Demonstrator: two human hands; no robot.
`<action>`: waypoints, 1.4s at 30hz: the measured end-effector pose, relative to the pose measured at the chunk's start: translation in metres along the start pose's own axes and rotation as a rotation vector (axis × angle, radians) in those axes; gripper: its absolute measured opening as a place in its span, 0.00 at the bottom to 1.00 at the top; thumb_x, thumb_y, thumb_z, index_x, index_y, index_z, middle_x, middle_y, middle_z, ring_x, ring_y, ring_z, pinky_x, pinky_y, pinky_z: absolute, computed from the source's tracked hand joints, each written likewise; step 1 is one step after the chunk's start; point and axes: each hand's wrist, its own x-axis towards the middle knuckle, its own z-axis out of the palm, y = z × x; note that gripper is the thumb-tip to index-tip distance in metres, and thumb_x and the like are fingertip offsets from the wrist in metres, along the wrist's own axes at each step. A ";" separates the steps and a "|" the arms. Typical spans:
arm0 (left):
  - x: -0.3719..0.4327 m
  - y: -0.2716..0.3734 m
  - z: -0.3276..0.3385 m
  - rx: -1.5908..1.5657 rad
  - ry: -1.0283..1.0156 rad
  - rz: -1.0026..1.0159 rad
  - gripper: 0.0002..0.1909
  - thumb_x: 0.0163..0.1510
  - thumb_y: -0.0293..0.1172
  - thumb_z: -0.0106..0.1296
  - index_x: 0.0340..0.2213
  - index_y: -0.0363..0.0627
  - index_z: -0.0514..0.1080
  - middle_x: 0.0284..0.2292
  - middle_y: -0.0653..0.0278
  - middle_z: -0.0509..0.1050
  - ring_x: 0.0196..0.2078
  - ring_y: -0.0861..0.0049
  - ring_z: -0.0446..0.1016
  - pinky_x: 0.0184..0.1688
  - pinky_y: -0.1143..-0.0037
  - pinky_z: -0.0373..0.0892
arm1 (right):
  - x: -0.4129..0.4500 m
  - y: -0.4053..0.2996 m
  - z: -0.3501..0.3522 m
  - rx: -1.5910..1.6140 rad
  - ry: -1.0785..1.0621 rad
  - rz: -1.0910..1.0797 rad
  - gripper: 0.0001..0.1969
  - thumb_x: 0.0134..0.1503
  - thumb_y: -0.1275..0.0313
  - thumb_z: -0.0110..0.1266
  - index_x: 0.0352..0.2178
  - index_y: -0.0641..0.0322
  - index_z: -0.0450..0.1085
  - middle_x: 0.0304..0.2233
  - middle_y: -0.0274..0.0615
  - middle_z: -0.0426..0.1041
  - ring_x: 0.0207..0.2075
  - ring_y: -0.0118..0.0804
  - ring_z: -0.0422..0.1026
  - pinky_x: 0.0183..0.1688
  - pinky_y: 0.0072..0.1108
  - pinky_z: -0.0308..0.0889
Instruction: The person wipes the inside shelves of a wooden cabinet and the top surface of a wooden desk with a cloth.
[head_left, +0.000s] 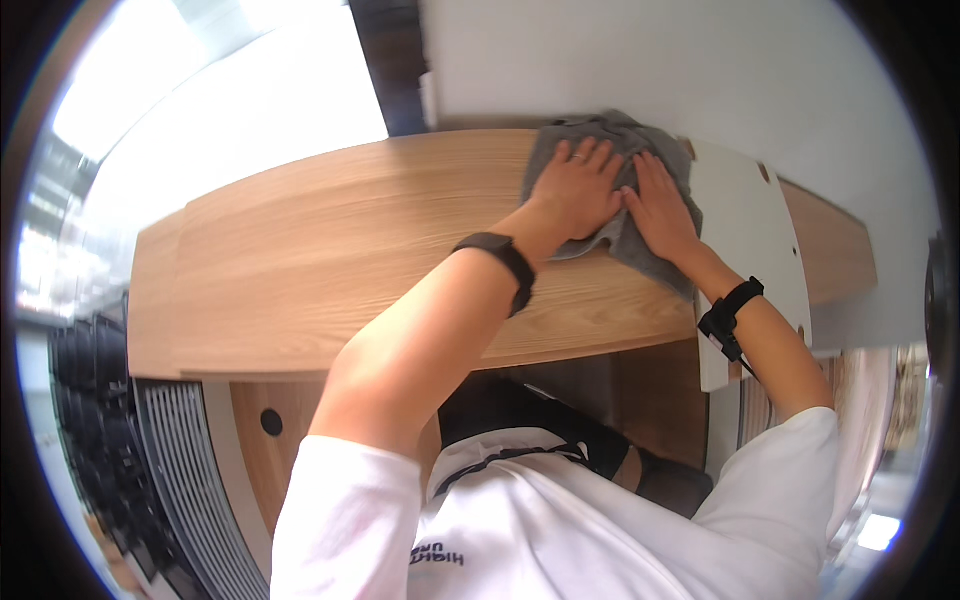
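Observation:
A crumpled grey cloth (652, 251) lies near the right end of a wood-grain tabletop (315, 247). My left hand (581, 187) rests flat on it, fingers spread, with a ring on one finger. Beside it, my right hand (660, 206) presses on the same cloth, its fingers close together and the thumb reaching toward the left hand. The cloth spreads out under both palms, and its right side meets a white panel (742, 225). Neither hand appears to grasp the fabric; both lie on top of it.
A pale wall (637, 60) rises behind the tabletop, with a dark vertical strip (390, 67) at the back. Past the white panel is another wooden surface (829, 240). Black stacked items (90, 375) and a ribbed grey panel (187, 450) stand at the left.

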 end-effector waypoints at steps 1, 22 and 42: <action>0.001 -0.004 0.003 -0.014 0.022 0.000 0.30 0.58 0.47 0.33 0.56 0.40 0.54 0.59 0.54 0.52 0.62 0.61 0.49 0.61 0.61 0.47 | 0.008 0.000 0.003 0.014 -0.012 -0.042 0.28 0.59 0.60 0.39 0.55 0.72 0.53 0.58 0.57 0.52 0.60 0.53 0.50 0.61 0.33 0.46; -0.280 -0.135 -0.132 0.203 -0.077 -0.542 0.36 0.58 0.55 0.32 0.59 0.43 0.47 0.62 0.56 0.46 0.65 0.63 0.41 0.64 0.64 0.41 | 0.074 -0.293 0.035 0.161 -0.116 -0.719 0.32 0.58 0.54 0.36 0.56 0.70 0.50 0.60 0.55 0.48 0.63 0.50 0.44 0.63 0.35 0.38; -0.319 -0.264 -0.173 0.186 -0.111 -0.767 0.33 0.60 0.52 0.29 0.60 0.46 0.44 0.62 0.59 0.45 0.65 0.68 0.41 0.64 0.66 0.41 | 0.199 -0.424 0.059 0.102 -0.288 -0.724 0.36 0.59 0.49 0.27 0.60 0.67 0.42 0.62 0.53 0.42 0.64 0.47 0.40 0.64 0.33 0.37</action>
